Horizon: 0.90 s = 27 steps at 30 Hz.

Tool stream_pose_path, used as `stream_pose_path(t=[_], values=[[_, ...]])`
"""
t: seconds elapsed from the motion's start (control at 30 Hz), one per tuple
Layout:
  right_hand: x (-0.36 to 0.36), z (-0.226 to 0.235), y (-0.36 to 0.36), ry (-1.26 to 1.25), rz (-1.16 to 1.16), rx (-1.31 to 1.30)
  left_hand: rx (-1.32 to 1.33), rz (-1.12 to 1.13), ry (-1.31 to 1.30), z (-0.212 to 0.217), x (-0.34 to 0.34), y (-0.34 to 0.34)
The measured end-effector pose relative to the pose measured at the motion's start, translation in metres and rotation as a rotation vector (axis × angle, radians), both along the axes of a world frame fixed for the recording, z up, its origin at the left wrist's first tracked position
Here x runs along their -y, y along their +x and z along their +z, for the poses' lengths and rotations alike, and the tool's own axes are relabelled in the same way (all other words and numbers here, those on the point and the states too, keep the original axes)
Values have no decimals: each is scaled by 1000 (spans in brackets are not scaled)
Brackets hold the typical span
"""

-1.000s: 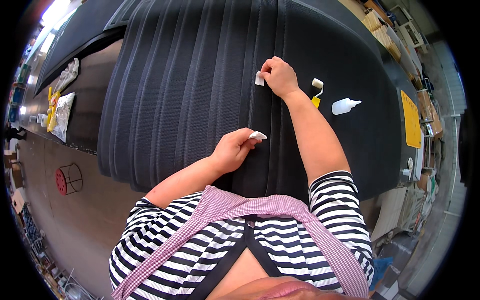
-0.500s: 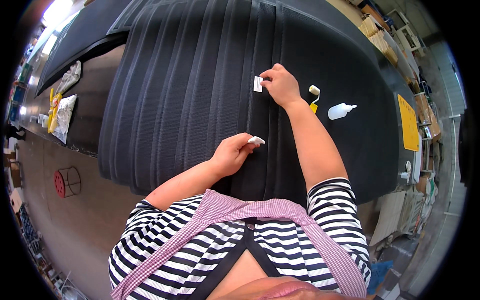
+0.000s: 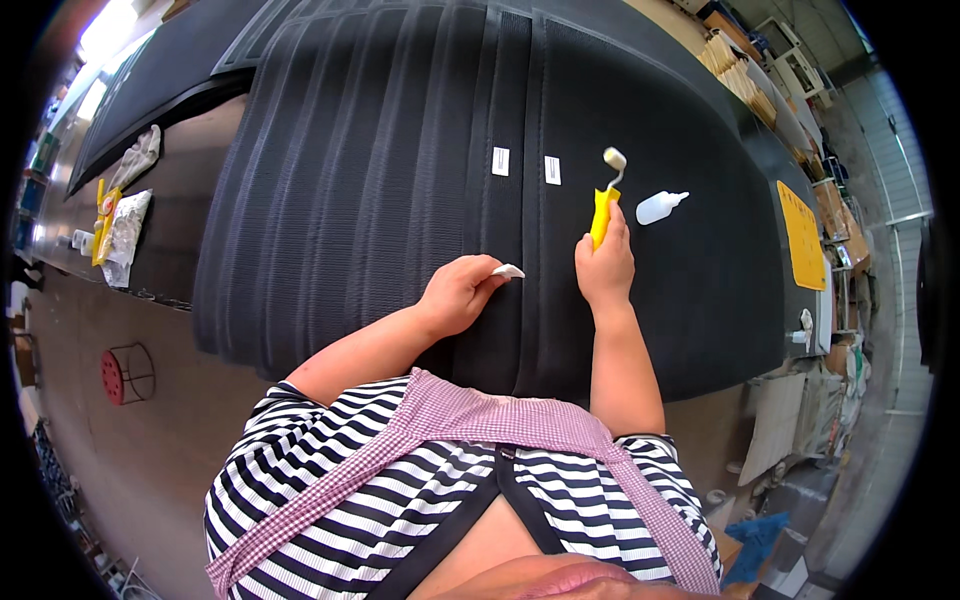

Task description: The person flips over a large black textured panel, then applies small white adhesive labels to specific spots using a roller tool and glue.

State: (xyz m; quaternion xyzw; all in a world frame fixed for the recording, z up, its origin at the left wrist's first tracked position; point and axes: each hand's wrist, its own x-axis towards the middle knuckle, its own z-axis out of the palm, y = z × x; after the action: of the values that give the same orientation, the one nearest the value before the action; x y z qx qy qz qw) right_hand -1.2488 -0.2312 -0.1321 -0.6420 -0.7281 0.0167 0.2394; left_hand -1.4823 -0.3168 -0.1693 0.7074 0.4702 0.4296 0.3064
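A large black ribbed mat [image 3: 370, 190] lies spread over the table before me. Two small white labels [image 3: 501, 161] sit side by side on it, one on each side of a dark seam strip. My right hand [image 3: 606, 262] is closed round the yellow handle of a small roller [image 3: 606, 205], whose white head points away from me. Between the fingertips of my left hand [image 3: 462, 296] is a small white folded piece [image 3: 509, 271], perhaps paper; its kind is unclear. Right of the roller, a translucent white squeeze bottle [image 3: 660, 207] rests on its side on the mat.
Packets and a yellow tool [image 3: 108, 215] lie on the table's left part. A yellow board [image 3: 801, 235] is at the right edge, with a stack of pale pieces [image 3: 738, 78] farther back. On the floor at left stands a red-topped stool [image 3: 114, 376].
My right hand has left the label on the mat and come back toward me, taking up the roller. A second label now shows. My left hand has barely moved.
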Motion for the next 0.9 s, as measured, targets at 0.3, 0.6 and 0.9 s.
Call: stream_pose_path(t=[0.3,0.6,0.9], values=[[22,14,-80,-206,274,-139,285,15,-101,-7,2,-5],[7,10,-97,-302,245,-10,327,-5,-156,-3,3,-7],[-32,39,-109,-446,221,-18,481,11,-165,-12,2,-10]])
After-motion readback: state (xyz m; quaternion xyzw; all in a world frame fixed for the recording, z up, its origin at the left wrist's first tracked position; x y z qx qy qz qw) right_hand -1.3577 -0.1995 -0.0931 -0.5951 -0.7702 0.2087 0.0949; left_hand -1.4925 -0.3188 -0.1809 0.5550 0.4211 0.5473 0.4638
